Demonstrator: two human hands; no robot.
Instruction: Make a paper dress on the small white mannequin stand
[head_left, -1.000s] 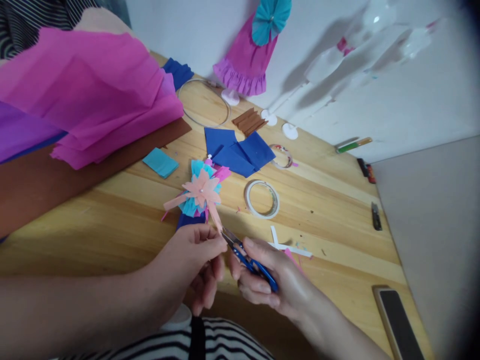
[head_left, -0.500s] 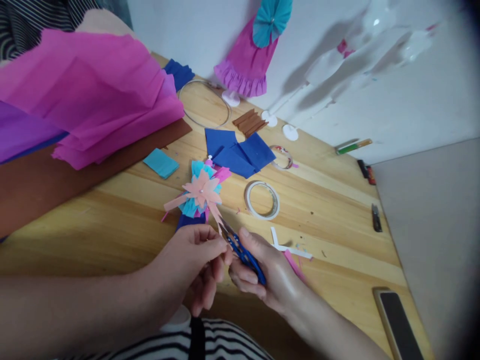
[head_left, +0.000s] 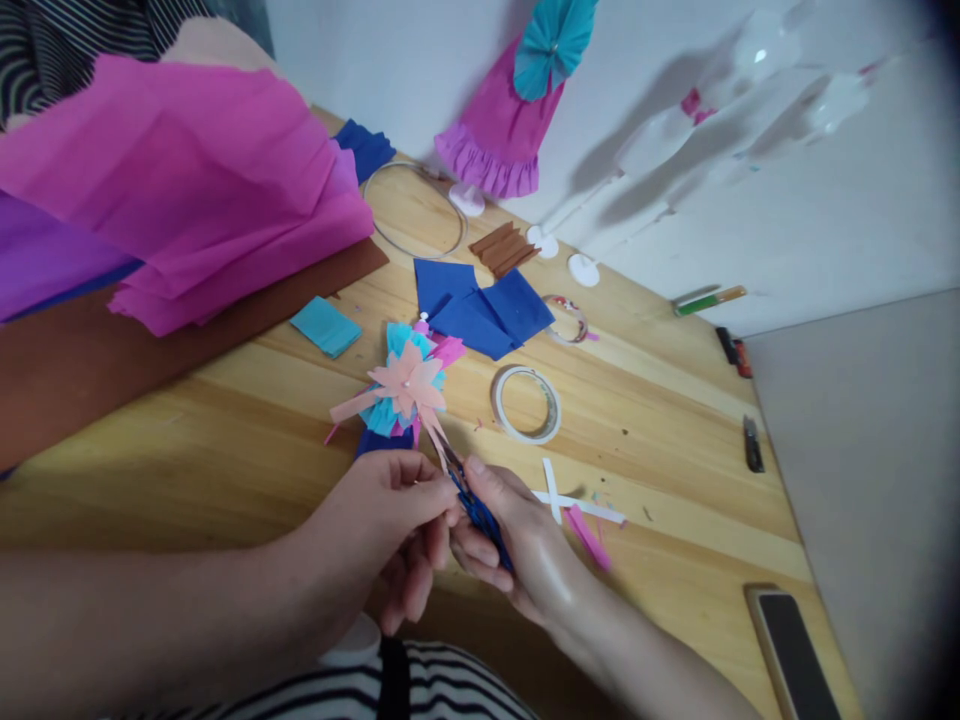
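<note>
- From the head view, we see our left hand [head_left: 397,515] low at the middle of the scene, thumb and fingertips pinched together at the lower end of a peach strip [head_left: 430,422].
- Our right hand [head_left: 514,515] is closed around the blue handles of small snips [head_left: 480,520]; their blades point up and to the left, right at the strip, just beside our left fingertips.
- We find the strip hanging from a layered paper flower [head_left: 405,378], peach petals over turquoise crepe, which sits just beyond our hands above the wooden counter [head_left: 675,440].
- A dark blue piece [head_left: 384,441] shows below the flower; more blue paper pieces [head_left: 491,308] overlap just behind it.
- To the flower's left we have a folded turquoise paper [head_left: 325,326]; to its right, a white tape roll [head_left: 553,405] lies flat.
- Near our right hand, two white strips [head_left: 551,490] cross, with a pink strip [head_left: 587,538] beside them.
- Farther left, magenta crepe paper [head_left: 217,180] is heaped over a brown sheet [head_left: 75,370].
- By the wall we see a magenta dress-shaped piece [head_left: 506,125] with a turquoise fan [head_left: 553,48]; a phone [head_left: 796,650] lies at the right.
</note>
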